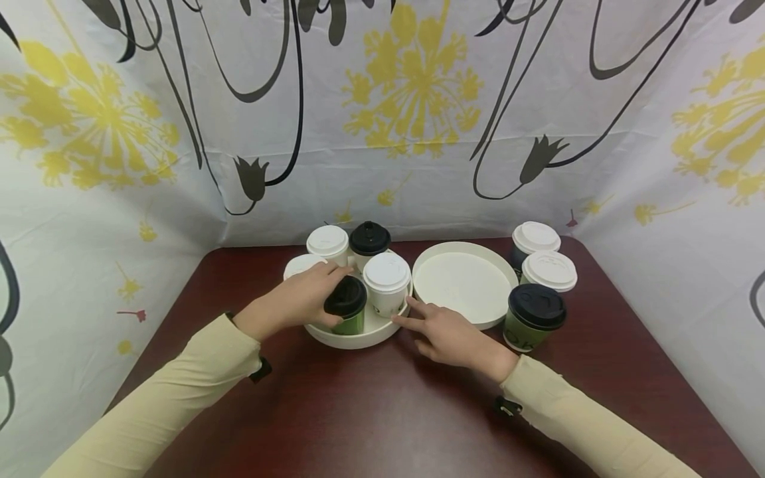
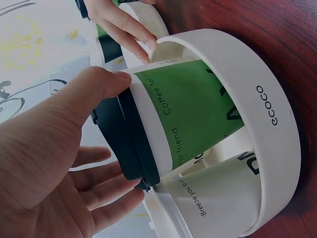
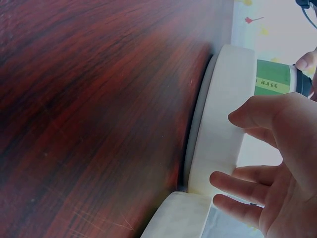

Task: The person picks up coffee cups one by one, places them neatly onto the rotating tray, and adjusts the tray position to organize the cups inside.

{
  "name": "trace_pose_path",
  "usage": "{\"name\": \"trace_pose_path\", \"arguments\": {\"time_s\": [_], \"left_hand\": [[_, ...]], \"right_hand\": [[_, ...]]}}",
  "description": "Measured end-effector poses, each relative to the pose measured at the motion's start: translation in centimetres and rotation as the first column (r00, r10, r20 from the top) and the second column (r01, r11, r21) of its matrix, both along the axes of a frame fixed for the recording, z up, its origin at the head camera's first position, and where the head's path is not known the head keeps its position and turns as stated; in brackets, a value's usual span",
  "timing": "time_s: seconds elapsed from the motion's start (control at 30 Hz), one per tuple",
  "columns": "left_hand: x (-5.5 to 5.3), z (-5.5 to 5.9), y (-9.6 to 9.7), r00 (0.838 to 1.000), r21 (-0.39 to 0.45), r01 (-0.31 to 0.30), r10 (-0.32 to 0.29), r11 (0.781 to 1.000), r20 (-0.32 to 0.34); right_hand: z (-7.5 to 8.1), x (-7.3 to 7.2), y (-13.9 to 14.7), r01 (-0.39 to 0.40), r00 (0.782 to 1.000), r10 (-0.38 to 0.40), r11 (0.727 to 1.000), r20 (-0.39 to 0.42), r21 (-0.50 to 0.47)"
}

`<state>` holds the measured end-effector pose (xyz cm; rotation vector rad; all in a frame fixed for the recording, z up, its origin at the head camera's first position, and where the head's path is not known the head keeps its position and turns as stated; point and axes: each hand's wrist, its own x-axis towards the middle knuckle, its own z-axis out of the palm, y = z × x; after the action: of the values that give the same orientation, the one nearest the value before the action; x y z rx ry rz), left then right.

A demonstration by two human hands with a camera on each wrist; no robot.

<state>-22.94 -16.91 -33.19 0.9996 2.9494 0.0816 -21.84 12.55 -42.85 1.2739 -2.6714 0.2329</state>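
Note:
My left hand reaches over the left round tray and grips a green paper coffee cup by its black lid. In the left wrist view the thumb lies against the white band under the lid, with the fingers on the lid's far side. The cup stands within the tray wall. My right hand is at the tray's right front, its spread fingers close against the rim and outer wall. Beside them stands a white-lidded cup.
Behind in the left tray are a black-domed cup and white-lidded cups. A second round tray adjoins it. Right of that stand a green cup with a black lid and two white-lidded cups. Printed fabric walls the dark table.

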Motion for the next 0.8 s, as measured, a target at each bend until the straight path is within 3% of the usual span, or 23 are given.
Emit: {"name": "trace_pose_path", "arguments": {"time_s": [0.8], "left_hand": [[0.16,-0.09,-0.09,0.999,-0.015,0.018,-0.019,1.000,-0.050]], "right_hand": [[0.05,0.11,0.02,0.007,1.000,-0.007,1.000,0.015,0.002]]}}
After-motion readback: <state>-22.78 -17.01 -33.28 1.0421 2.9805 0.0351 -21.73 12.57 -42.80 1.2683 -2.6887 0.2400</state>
